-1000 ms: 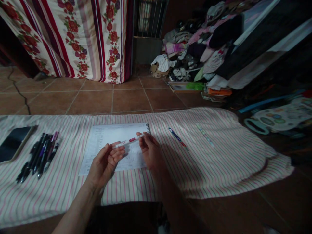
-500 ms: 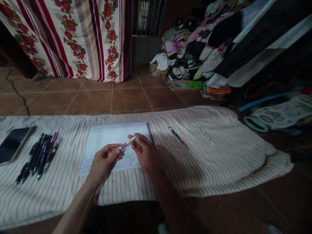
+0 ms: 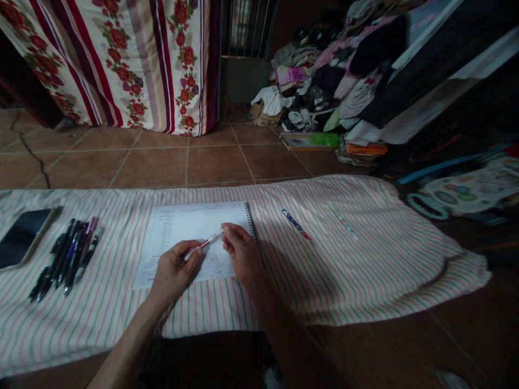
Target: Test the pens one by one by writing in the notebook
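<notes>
Both of my hands hold a slim red-and-white pen [image 3: 210,240] above a spiral notebook [image 3: 188,219]. My left hand [image 3: 175,266] pinches its lower left end between thumb and fingers. At the upper right end, the closed fingertips of my right hand [image 3: 242,251] grip the whitish tip; whether a cap sits there is too small to tell. Printed lines and some faint marks show on the notebook's page, and its spiral binding runs down the right side. My forearms cover part of the page's lower edge.
A striped cloth [image 3: 365,270] covers the low surface. To the left lie a phone [image 3: 26,237] and a bundle of several pens [image 3: 68,256]. To the right lie a dark blue patterned stick [image 3: 297,225] and a pale patterned strip [image 3: 343,221]. Piled clothes [image 3: 324,70] stand beyond.
My right hand has shifted slightly right, its fingers now closed at the pen's very end. My left hand has turned a little and covers more of the pen's lower end.
</notes>
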Demonstrator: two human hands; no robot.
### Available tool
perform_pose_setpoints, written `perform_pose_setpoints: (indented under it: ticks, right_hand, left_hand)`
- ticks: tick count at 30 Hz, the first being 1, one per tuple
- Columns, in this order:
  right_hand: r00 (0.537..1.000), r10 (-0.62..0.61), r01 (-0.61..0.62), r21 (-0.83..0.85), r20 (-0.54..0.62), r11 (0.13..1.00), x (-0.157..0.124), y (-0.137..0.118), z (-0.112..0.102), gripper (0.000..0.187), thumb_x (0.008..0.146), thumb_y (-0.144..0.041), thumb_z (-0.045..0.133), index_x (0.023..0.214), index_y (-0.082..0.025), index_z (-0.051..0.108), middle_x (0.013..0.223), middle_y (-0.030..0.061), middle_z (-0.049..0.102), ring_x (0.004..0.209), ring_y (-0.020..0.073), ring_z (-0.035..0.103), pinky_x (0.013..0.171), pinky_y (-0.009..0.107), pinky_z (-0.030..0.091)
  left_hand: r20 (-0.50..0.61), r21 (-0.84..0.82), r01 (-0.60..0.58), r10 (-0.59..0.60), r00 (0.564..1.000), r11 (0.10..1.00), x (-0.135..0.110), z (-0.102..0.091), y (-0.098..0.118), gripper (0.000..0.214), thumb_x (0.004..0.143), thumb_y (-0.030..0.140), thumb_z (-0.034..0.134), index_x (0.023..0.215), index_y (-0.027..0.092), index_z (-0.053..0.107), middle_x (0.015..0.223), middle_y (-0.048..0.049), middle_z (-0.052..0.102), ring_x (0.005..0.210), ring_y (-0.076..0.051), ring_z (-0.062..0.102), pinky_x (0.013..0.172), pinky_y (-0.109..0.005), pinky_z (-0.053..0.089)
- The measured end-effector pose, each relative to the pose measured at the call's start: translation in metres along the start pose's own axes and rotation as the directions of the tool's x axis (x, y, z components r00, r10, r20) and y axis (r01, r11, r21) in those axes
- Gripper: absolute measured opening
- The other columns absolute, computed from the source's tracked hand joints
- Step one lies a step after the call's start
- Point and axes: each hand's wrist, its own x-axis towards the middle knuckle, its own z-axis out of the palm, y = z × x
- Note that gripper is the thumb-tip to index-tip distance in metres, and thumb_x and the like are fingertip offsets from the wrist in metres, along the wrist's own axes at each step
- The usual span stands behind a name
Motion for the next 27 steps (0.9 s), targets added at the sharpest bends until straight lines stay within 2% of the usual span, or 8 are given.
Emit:
perform_pose_setpoints:
  ticks: [2, 5, 10, 13, 17, 23, 27]
  right_hand:
    - [1.000, 0.006, -0.006, 0.005, -0.005, 1.000, 0.001, 0.001, -0.001, 0.027, 0.060, -0.036, 0.075, 0.080, -0.018, 0.071, 0.065, -0.0027, 0.059, 0.057, 0.0057, 0.050, 0.053, 0.018, 0.041]
    - [1.000, 0.029, -0.029, 0.031, 0.010, 0.999, 0.001, -0.001, 0.000, 0.027, 0.058, -0.032, 0.076, 0.080, -0.019, 0.072, 0.069, -0.0017, 0.061, 0.059, 0.0064, 0.052, 0.055, 0.018, 0.043]
    - [0.997, 0.074, -0.074, 0.005, -0.007, 0.997, -0.001, -0.005, 0.000, 0.027, 0.058, -0.030, 0.074, 0.082, -0.017, 0.071, 0.069, -0.0011, 0.062, 0.060, 0.0072, 0.055, 0.052, 0.017, 0.043]
    - [0.998, 0.052, -0.054, -0.045, -0.044, 0.998, -0.001, -0.004, 0.000, 0.027, 0.057, -0.027, 0.073, 0.081, -0.016, 0.069, 0.067, -0.0011, 0.063, 0.059, 0.0077, 0.056, 0.051, 0.018, 0.043]
    - [0.999, 0.038, -0.040, -0.054, -0.034, 0.998, -0.001, -0.003, 0.002, 0.023, 0.056, -0.024, 0.073, 0.074, -0.015, 0.063, 0.065, -0.0011, 0.064, 0.055, 0.0063, 0.054, 0.053, 0.018, 0.045]
    - [0.998, 0.031, -0.031, 0.003, -0.049, 1.000, -0.001, 0.000, 0.004, 0.029, 0.056, -0.024, 0.074, 0.082, -0.015, 0.064, 0.064, -0.0024, 0.062, 0.057, 0.0067, 0.054, 0.058, 0.020, 0.048]
    - [1.000, 0.030, -0.030, 0.047, 0.005, 0.998, 0.000, 0.003, 0.002, 0.020, 0.057, -0.026, 0.074, 0.074, -0.017, 0.067, 0.068, -0.0010, 0.062, 0.059, 0.0070, 0.054, 0.061, 0.020, 0.049]
  left_hand:
    - [0.003, 0.001, 0.003, -0.003, 1.000, 1.000, 0.000, 0.000, 0.000, 0.034, 0.075, 0.044, 0.055, 0.088, 0.015, 0.067, 0.069, -0.0031, 0.066, 0.056, -0.014, 0.053, 0.051, -0.025, 0.042]
    - [0.001, -0.009, -0.012, 0.012, 1.000, 1.000, 0.000, -0.003, -0.001, 0.031, 0.076, 0.042, 0.055, 0.087, 0.016, 0.068, 0.070, -0.0036, 0.067, 0.059, -0.016, 0.056, 0.056, -0.027, 0.043]
    - [0.022, 0.006, -0.137, 0.136, 0.990, 0.991, 0.004, -0.008, -0.007, 0.022, 0.078, 0.036, 0.056, 0.085, 0.020, 0.070, 0.079, -0.0052, 0.068, 0.072, -0.019, 0.060, 0.067, -0.029, 0.045]
    - [0.043, 0.061, -0.180, 0.177, 0.983, 0.982, 0.006, -0.007, -0.011, 0.021, 0.077, 0.037, 0.058, 0.084, 0.021, 0.069, 0.070, -0.0025, 0.064, 0.062, -0.016, 0.056, 0.060, -0.027, 0.043]
    - [0.058, 0.116, -0.191, 0.185, 0.981, 0.975, 0.006, -0.004, -0.014, 0.028, 0.072, 0.038, 0.064, 0.093, 0.021, 0.068, 0.061, 0.0016, 0.059, 0.053, -0.012, 0.051, 0.053, -0.023, 0.040]
    - [0.161, 0.254, -0.313, 0.279, 0.947, 0.915, 0.004, 0.001, -0.010, 0.026, 0.079, 0.040, 0.057, 0.095, 0.021, 0.063, 0.078, -0.0029, 0.064, 0.067, -0.015, 0.057, 0.063, -0.026, 0.045]
    - [0.172, 0.334, -0.373, 0.334, 0.927, 0.865, 0.003, 0.002, -0.009, 0.022, 0.083, 0.035, 0.051, 0.095, 0.020, 0.061, 0.084, -0.0054, 0.066, 0.076, -0.018, 0.060, 0.068, -0.029, 0.046]
